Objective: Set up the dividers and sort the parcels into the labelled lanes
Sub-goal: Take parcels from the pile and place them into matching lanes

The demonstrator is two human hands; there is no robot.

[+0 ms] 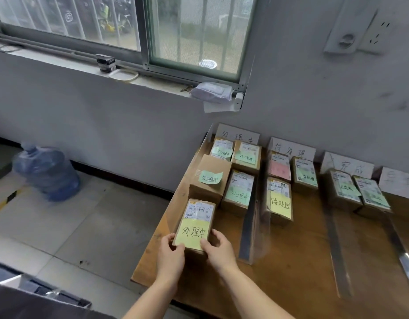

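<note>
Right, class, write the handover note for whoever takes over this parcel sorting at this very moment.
Left hand and right hand: both grip the brown cardboard parcel with the yellow note, at the near end of the leftmost lane.
Done: clear plastic dividers stand on the brown wooden table; four parcels lie behind it in that lane, three in the second, two in the third.
Left: release this parcel; its note matches the lane's white sign. No unsorted parcels in view.

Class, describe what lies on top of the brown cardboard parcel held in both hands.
On the brown cardboard parcel: a white barcoded shipping label at the far end, a yellow handwritten sticky note nearer. The left hand and right hand hide its near corners.
</note>
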